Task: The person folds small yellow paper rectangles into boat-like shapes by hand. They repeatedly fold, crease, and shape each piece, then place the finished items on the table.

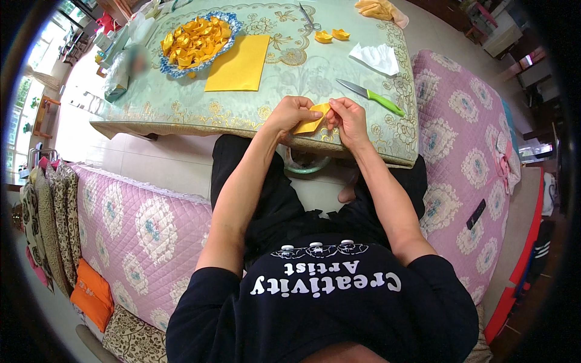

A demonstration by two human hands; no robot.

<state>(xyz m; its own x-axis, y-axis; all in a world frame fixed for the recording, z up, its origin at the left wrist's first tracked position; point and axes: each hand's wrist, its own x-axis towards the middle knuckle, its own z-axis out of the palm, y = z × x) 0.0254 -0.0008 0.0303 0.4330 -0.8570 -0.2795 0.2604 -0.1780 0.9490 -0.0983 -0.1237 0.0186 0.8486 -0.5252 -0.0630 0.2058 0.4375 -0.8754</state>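
A small folded piece of yellow paper (310, 126) is held over the table's front edge. My left hand (292, 112) grips it, thumb on top. The fingers of my right hand (347, 119) pinch its right corner. To the left behind my hands lies a flat stack of yellow paper (239, 63). Beside it, a blue-and-white plate (231, 20) is heaped with folded yellow paper ingots (195, 41). Two more paper ingots (323, 37) sit farther back. A knife with a green handle (385, 100) rests right of my right hand.
A crumpled white tissue (376, 58), scissors (309, 19) and a yellow cloth glove (381, 9) lie on the cloth-covered table (313, 77). Quilted pink seats flank me, with a black remote control (476, 214) on the right one. Under the table is a green-rimmed basin (308, 169).
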